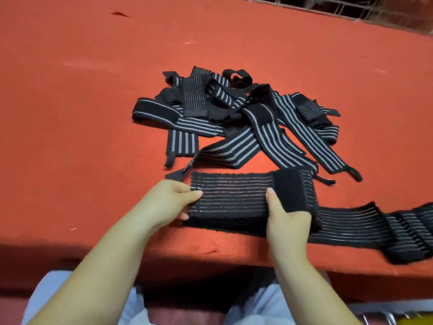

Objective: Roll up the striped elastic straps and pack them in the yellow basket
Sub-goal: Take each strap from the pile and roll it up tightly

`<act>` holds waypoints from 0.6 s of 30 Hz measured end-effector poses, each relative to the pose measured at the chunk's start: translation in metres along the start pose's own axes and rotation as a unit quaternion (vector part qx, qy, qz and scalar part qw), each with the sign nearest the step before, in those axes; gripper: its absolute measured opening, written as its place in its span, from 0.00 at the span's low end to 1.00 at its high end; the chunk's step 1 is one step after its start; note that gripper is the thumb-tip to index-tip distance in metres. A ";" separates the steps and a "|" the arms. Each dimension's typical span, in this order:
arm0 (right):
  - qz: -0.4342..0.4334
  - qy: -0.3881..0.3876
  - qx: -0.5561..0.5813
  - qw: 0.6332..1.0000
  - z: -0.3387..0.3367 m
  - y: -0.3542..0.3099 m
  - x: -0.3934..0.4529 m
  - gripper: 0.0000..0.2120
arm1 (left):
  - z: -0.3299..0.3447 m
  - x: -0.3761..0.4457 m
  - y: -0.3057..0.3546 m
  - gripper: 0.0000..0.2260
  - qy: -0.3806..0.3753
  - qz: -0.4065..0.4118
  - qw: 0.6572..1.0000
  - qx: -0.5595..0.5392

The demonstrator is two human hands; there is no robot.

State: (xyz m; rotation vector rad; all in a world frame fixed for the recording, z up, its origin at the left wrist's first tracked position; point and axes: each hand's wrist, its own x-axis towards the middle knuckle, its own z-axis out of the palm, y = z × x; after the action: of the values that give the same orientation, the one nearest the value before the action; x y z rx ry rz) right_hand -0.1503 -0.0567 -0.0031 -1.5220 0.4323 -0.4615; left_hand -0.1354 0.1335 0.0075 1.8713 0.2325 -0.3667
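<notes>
Head view, looking down on a red felt-covered surface (pixel 93 113).

Two hands in frame, both bare-armed. Left hand (pixel 171 199) pinches the left end of a wide black strap (pixel 229 198) with thin pale stripes, thumb on top, fingers tucked under. Right hand (pixel 287 220) grips the same strap further right, thumb lying on top beside a plain black patch (pixel 287 186), fingers hidden beneath the fabric. The strap sits at the near edge of the surface, folded over on itself between the hands; its loose tail (pixel 375 228) runs off toward the right edge, bunched in pleats there.

One pile of striped straps (pixel 234 118) lies in the middle of the surface, just behind the held strap. They overlap and tangle; an exact count cannot be made, but at least six separate bands show, mixing broad white stripes and fine stripes. Several end in small black loops.

A scrap of yellow (pixel 419 321) shows at the bottom right corner of the frame, below the surface; whether it is the basket cannot be told.

A wire grid (pixel 351 10) runs along the far edge.
</notes>
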 end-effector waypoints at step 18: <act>-0.083 -0.028 -0.151 0.985 0.004 0.035 -0.012 0.22 | -0.003 0.018 -0.027 0.08 0.054 -0.051 0.997 0.008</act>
State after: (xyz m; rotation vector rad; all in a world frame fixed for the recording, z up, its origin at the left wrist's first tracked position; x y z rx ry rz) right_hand -0.1580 -0.0466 -0.0382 -1.8695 0.3436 -0.4973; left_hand -0.1272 0.1447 -0.0222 1.9020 0.4017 -0.3380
